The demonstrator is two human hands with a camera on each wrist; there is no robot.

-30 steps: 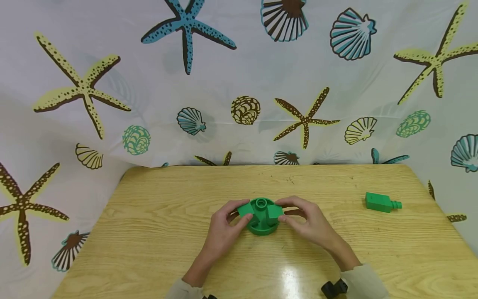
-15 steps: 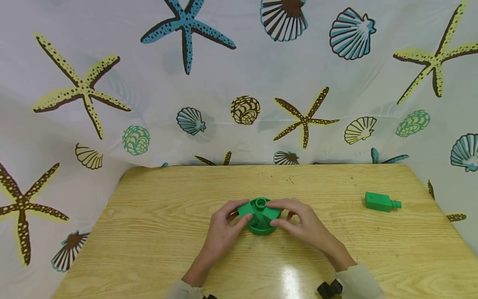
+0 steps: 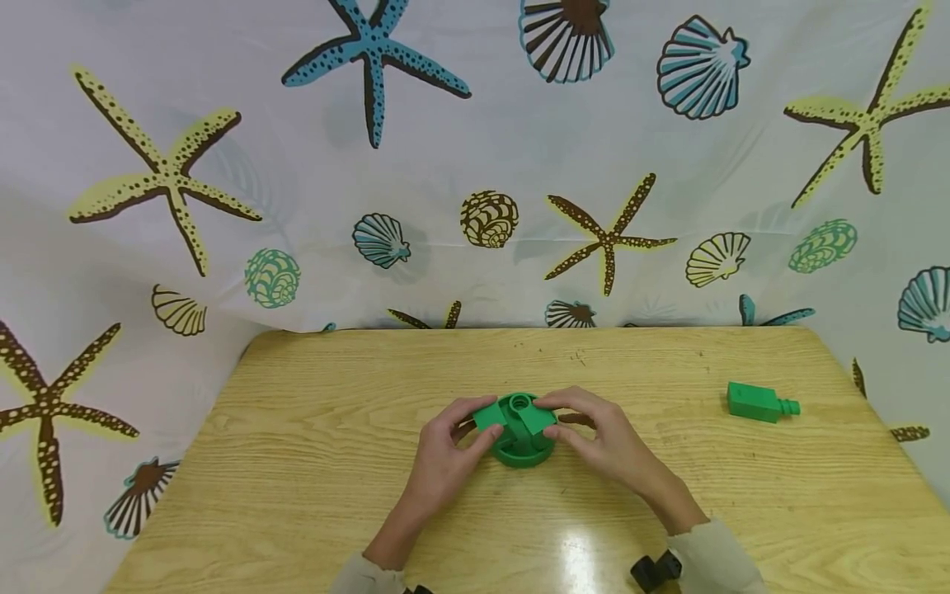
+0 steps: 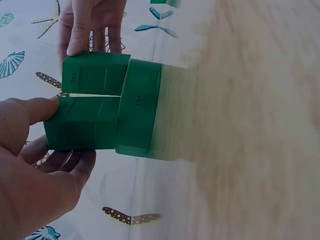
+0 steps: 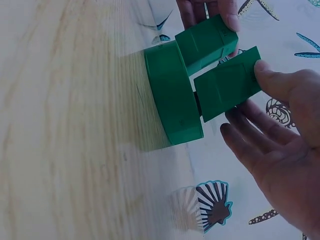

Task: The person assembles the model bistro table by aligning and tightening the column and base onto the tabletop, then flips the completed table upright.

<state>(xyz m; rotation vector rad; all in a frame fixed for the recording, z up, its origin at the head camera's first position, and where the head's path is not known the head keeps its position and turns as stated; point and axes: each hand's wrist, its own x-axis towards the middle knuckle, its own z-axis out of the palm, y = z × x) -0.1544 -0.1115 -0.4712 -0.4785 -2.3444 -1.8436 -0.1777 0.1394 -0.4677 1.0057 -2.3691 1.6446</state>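
A round green base (image 3: 522,451) with a raised hub sits on the wooden table (image 3: 319,470). My left hand (image 3: 477,425) pinches a green block (image 3: 486,415) standing on the base's left side. My right hand (image 3: 562,421) pinches a second green block (image 3: 536,419) beside the hub. In the left wrist view the two blocks (image 4: 82,122) (image 4: 95,73) lie side by side against the base (image 4: 140,115) with a thin slit between them. In the right wrist view my right hand's block (image 5: 227,82) is slightly tilted, with a small gap to the base (image 5: 172,100).
A spare green block with a peg (image 3: 760,403) lies alone at the table's right side. A curtain printed with starfish and shells (image 3: 475,165) hangs behind the table and around its sides. A black wrist mount (image 3: 653,571) shows by my right sleeve.
My right hand has brought its block leftward, closer to the hub and the other block. My left hand and the base have stayed put.
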